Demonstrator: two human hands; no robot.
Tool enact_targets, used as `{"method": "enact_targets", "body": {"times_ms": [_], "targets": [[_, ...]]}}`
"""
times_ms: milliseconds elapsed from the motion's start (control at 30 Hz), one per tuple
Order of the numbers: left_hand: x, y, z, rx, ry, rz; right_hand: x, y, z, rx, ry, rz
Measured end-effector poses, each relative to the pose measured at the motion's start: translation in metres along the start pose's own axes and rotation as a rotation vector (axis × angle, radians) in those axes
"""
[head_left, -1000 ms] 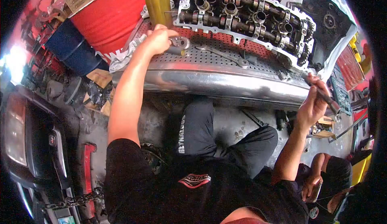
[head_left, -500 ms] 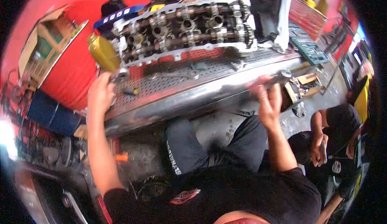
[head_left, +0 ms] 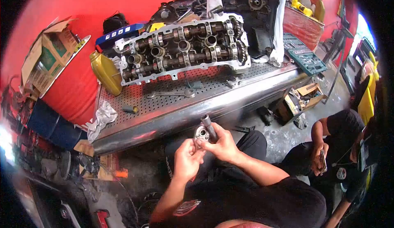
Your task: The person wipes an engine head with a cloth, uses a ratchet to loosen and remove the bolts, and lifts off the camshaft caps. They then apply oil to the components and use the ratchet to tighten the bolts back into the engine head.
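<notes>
A ratchet (head_left: 202, 132) with a round head is between my two hands, in front of the bench edge. My left hand (head_left: 188, 160) has its fingers closed on the ratchet's head. My right hand (head_left: 223, 145) is wrapped round a metal socket extension (head_left: 209, 126), its thumb against the ratchet. Beyond them, a cylinder head (head_left: 184, 51) with exposed camshafts rests on the perforated metal bench (head_left: 164, 109). A combination wrench (head_left: 170, 94) and a small dark socket (head_left: 130, 109) lie in front of it.
A gold oil bottle (head_left: 106, 73) and a white rag (head_left: 102, 117) are at the bench's left. A green socket case (head_left: 305, 58) lies at the right end. Below it sits an open box (head_left: 305, 98) of parts. Another person (head_left: 322, 146) is at the lower right, holding a phone-like object.
Both hands have come together below the bench edge; the left moved away from beside the oil bottle, the right moved left and down with the tool. The white rag now shows at the bench's left edge.
</notes>
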State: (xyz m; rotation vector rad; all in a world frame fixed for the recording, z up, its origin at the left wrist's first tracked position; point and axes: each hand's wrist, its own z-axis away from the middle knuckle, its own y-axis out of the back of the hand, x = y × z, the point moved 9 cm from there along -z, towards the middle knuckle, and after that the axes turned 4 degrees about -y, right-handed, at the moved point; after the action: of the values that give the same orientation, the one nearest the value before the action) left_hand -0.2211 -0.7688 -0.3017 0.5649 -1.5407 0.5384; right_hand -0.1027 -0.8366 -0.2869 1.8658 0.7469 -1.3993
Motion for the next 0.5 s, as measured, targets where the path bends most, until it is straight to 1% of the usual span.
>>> {"method": "enact_targets", "body": {"times_ms": [67,167,267,367,400,500], "targets": [[0.000,-0.003,-0.001,0.001,0.025,-0.049,-0.004,0.002,0.000,-0.008,0.023,0.044],[-0.004,-0.005,-0.002,0.021,0.055,-0.114,-0.027,0.006,0.004,-0.020,0.018,0.230],[0.004,0.000,-0.001,-0.010,0.042,-0.257,-0.027,0.004,0.006,-0.097,-0.011,0.353],[0.002,0.002,0.001,-0.088,0.065,-0.111,-0.029,0.005,0.002,-0.127,0.126,0.336],[0.003,0.003,0.002,-0.094,0.089,-0.069,-0.029,0.004,0.002,-0.156,0.136,0.305],[-0.011,0.003,0.005,-0.137,0.142,0.020,-0.037,0.001,0.005,-0.257,0.029,0.288]]}}
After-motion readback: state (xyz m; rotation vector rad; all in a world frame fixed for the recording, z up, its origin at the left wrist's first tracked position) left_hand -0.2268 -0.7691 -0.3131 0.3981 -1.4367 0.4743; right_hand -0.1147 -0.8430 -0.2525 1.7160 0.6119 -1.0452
